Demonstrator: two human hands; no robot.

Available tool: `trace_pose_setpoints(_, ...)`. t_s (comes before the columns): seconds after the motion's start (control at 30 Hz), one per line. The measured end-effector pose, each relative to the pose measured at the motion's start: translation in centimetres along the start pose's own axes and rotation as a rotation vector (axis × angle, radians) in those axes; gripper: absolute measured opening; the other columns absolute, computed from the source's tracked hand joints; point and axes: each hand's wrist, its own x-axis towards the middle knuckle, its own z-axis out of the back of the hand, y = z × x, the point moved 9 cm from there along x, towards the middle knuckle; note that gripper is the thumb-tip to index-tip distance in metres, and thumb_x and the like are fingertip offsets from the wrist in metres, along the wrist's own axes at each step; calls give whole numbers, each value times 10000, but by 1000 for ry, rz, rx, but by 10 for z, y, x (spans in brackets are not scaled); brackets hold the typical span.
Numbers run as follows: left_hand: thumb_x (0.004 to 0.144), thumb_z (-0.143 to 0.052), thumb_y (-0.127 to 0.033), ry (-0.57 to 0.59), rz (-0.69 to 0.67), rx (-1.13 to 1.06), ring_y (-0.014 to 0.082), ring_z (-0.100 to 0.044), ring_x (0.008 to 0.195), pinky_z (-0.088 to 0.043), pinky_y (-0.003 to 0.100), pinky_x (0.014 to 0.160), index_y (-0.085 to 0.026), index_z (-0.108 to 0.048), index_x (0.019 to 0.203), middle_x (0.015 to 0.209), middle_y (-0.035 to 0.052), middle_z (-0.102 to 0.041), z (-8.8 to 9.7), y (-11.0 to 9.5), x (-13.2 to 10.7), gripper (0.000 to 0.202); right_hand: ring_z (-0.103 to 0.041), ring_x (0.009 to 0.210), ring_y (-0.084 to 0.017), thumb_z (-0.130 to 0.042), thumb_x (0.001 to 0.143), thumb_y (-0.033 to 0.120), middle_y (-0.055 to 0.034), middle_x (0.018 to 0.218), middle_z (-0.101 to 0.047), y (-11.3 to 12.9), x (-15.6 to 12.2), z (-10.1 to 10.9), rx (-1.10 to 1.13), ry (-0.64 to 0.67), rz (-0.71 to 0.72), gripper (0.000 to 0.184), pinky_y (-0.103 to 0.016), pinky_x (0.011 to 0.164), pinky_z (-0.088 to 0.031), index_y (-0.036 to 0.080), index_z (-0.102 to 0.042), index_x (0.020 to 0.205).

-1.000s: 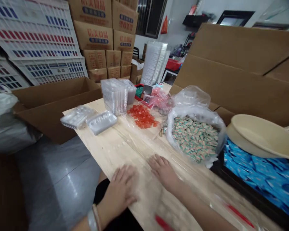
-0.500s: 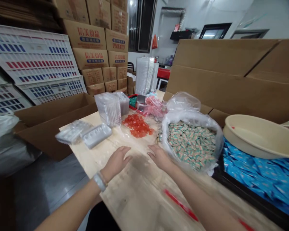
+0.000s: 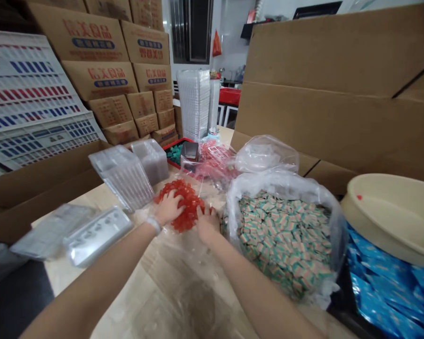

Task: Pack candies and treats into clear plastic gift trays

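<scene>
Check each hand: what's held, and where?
Cannot tell: the left hand and right hand press into a pile of small red pieces; no held piece shows.

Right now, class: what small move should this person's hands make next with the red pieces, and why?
Probably cup the loose red pieces into a small handful: the left hand and right hand sit on either side of the heap, and the clear plastic trays lie within easy reach.

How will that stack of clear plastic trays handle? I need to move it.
The stack of clear plastic trays probably feels light, given its thin see-through walls. It may flex if squeezed and, sitting tilted, could tip.
</scene>
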Motion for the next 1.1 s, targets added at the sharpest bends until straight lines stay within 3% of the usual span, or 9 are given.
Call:
trace_pose_setpoints(0.17, 751, -478, -282, -16, -29, -94, 223, -449, 1021, -319, 397, 926, -187, -589, 856, 1141, 83, -440, 13, 15, -55, 180, -345, 1127, -270, -399, 829, 286, -141, 1251, -411, -2, -10, 8, 0, -45, 35, 423, -420, 869, -281, 203, -367, 1243)
trace_pose_setpoints(0.3, 729, -517, -263, -114, -13, -233, 236, -428, 1038, -275, 412, 952, -193, -603, 768, 1073, 71, -499, 28, 20, -67, 117, -443, 1003, -221, -331, 824, 124, -94, 1035, -563, 2, -28, 17, -26, -124, 48, 301, -352, 833, -313, 187, -559, 1010)
trace_pose_setpoints(0.47, 690, -561, -280, -259, 148, -524, 224, -468, 927, -316, 413, 895, -192, -588, 755, 908, 56, -551, 41, 33, -74, 112, -474, 939, -223, -332, 805, 97, -112, 971, -563, 2, -47, 23, -72, -194, 17, 300, -342, 800, -332, 156, -603, 917)
trace_pose_setpoints(0.57, 693, -541, -324, -271, 305, -766, 167, -511, 665, -434, 345, 677, -161, -559, 704, 685, 24, -537, 28, 45, -80, 164, -502, 876, -219, -341, 799, 100, -117, 889, -574, 1, -48, 25, -75, -201, 11, 290, -331, 766, -356, 139, -623, 857)
trace_pose_setpoints(0.67, 655, -576, -356, -228, 408, -1036, 122, -509, 571, -442, 259, 533, -149, -543, 700, 644, 0, -528, 9, 48, -83, 215, -501, 890, -207, -365, 797, 115, -98, 908, -569, 11, -47, 28, -65, -215, 32, 271, -314, 783, -362, 161, -616, 885)
trace_pose_setpoints(0.77, 618, -624, -354, -174, 441, -1279, 117, -546, 624, -472, 257, 575, -151, -554, 755, 719, 8, -564, -1, 41, -82, 255, -469, 975, -202, -398, 809, 184, -91, 1071, -513, 31, -44, 33, 43, -275, 79, 296, -314, 812, -362, 205, -520, 1078)
trace_pose_setpoints(0.83, 618, -635, -341, -125, 436, -1402, 126, -566, 671, -485, 275, 632, -155, -570, 782, 767, 24, -588, -4, 30, -80, 256, -504, 920, -171, -399, 815, 209, -76, 1053, -529, 46, -39, 30, 276, -274, 144, 338, -286, 774, -393, 207, -447, 1150)
trace_pose_setpoints(0.93, 610, -652, -309, -40, 430, -1522, 138, -582, 699, -484, 285, 664, -156, -592, 809, 819, 48, -614, -10, 13, -80, 259, -553, 735, -133, -371, 813, 188, -36, 854, -590, 54, -31, 21, 596, -216, 178, 311, -241, 653, -429, 174, -446, 1115)
trace_pose_setpoints(1.1, 549, -700, -225, -84, 478, -1562, 126, -572, 668, -461, 255, 642, -145, -598, 769, 738, 16, -619, -24, 7, -88, 256, -552, 684, -142, -440, 751, 187, -28, 782, -592, 41, -40, 27, 602, -326, 49, 198, -248, 630, -422, 174, -511, 936)
